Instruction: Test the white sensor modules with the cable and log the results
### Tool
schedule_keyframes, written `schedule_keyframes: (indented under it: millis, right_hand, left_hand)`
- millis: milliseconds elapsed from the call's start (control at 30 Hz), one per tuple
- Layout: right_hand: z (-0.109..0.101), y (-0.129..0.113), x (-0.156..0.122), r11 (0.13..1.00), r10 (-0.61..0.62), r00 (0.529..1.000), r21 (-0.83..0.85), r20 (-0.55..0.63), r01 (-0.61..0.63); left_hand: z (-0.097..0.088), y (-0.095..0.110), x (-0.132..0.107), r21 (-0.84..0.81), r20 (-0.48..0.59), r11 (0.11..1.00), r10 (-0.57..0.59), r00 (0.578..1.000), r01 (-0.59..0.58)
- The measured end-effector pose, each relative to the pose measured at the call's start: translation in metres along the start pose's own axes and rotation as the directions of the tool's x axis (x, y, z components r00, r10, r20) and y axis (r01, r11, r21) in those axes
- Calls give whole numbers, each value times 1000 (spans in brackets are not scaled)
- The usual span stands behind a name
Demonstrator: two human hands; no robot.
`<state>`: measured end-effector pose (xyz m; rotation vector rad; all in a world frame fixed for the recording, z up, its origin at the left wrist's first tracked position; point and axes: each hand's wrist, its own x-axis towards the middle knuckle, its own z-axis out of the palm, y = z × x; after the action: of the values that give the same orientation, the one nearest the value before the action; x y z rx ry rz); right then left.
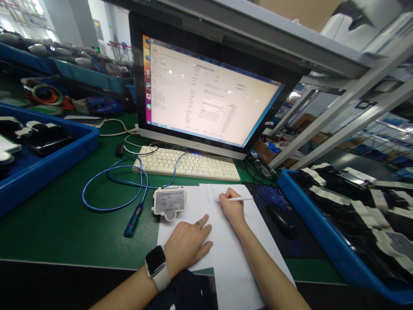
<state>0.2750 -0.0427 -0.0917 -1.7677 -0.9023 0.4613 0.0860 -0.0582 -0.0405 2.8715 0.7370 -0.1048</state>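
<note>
A white pen [240,198] is gripped in my right hand [232,209], its tip down on a white sheet of paper [226,241] that bears faint writing near the top. My left hand [187,242] lies flat on the paper with its fingers spread, a ring on one finger and a watch on the wrist. Just beyond that hand sits a small white device [169,202] with a grey printed label, partly over the paper. A blue cable [112,209] loops to its left and ends in a dark blue plug [133,221].
A white keyboard [190,165] stands below a lit monitor [209,90]. At right are a black mouse [281,220] on a dark mouse pad [274,196] and a blue bin [325,228] of device parts. Another blue bin [80,144] stands at left. A metal shelf frame [348,99] rises at right.
</note>
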Motion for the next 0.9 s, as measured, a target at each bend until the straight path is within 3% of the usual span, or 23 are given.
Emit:
schedule_keyframes:
  millis: [900]
  right_hand:
    - [0, 2, 2, 999, -9, 999, 35, -35, 11]
  left_hand:
    - [2, 0, 0, -20, -18, 1000, -6, 1000, 6]
